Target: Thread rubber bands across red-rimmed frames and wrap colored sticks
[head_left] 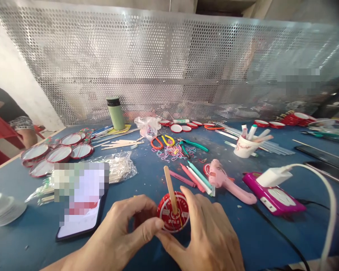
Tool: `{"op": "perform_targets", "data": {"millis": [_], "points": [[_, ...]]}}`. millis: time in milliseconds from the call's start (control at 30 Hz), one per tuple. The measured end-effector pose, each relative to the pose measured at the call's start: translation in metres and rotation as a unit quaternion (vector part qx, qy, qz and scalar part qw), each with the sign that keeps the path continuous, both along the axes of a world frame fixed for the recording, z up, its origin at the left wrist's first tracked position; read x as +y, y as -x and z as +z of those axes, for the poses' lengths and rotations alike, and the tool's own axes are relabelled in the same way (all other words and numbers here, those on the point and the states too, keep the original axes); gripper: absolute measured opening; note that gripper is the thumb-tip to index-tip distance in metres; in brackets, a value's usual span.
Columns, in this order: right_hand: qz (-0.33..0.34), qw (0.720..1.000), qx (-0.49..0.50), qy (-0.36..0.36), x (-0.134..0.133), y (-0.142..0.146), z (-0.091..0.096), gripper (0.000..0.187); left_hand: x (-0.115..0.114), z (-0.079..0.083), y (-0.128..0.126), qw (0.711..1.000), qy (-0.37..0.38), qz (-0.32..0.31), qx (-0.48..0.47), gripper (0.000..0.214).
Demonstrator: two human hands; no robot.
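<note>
Both my hands grip a small red round drum (172,212) with white print, held just above the blue table (147,173) near its front edge. A wooden stick (170,188) rises from the drum's face. My left hand (124,233) pinches the drum's left rim with thumb and fingers. My right hand (206,233) wraps the right side, thumb under the rim. A thin band crosses the drum's face.
A phone (79,210) lies left of my hands. A pink glue gun (226,178), coloured sticks (196,175), a magenta power strip (274,195) with white plug, a cup of sticks (245,145), scissors, a green bottle (115,113), red-rimmed discs (59,152) and a perforated metal wall surround them. Another person sits far left.
</note>
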State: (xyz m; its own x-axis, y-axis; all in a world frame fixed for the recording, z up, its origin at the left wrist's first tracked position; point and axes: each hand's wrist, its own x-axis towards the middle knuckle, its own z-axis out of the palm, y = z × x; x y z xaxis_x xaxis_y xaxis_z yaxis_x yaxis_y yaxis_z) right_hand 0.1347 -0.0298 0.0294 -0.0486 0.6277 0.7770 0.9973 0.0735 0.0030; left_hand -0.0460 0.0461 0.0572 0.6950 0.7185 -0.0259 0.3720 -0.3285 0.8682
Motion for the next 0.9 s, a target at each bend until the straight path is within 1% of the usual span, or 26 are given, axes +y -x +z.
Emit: {"op": "perform_targets", "data": {"millis": [133, 200, 267, 367, 433, 533, 633, 767, 900], "points": [[0.009, 0.999, -0.038, 0.033, -0.003, 0.002, -0.009, 0.076, 0.002, -0.001, -0.002, 0.999, -0.001, 0.027, 0.037, 0.036], [0.014, 0.998, -0.05, 0.047, -0.004, 0.004, -0.011, 0.081, 0.005, -0.004, -0.002, 0.998, 0.005, 0.027, 0.05, 0.036], [0.018, 0.996, -0.05, 0.065, -0.005, 0.006, -0.011, 0.081, 0.009, -0.006, -0.001, 0.997, 0.004, 0.025, 0.066, 0.037], [0.027, 0.995, -0.03, 0.095, -0.004, 0.008, -0.009, 0.075, 0.012, -0.008, 0.0, 0.995, -0.013, 0.023, 0.1, 0.037], [0.033, 0.993, -0.014, 0.115, -0.002, 0.008, -0.008, 0.07, 0.012, -0.009, 0.001, 0.992, -0.04, 0.021, 0.121, 0.036], [0.039, 0.989, 0.0, 0.142, 0.0, 0.008, -0.007, 0.069, 0.01, -0.01, 0.002, 0.984, -0.099, 0.023, 0.144, 0.035], [0.042, 0.987, 0.016, 0.157, 0.001, 0.009, -0.006, 0.069, 0.007, -0.013, 0.002, 0.978, -0.138, 0.029, 0.156, 0.032], [0.034, 0.984, 0.042, 0.17, 0.002, 0.011, -0.004, 0.071, 0.008, -0.019, 0.003, 0.976, -0.141, 0.022, 0.166, 0.033], [0.035, 0.984, 0.056, 0.163, 0.002, 0.013, -0.007, 0.076, 0.01, -0.023, 0.003, 0.974, -0.143, 0.009, 0.177, 0.035]]}}
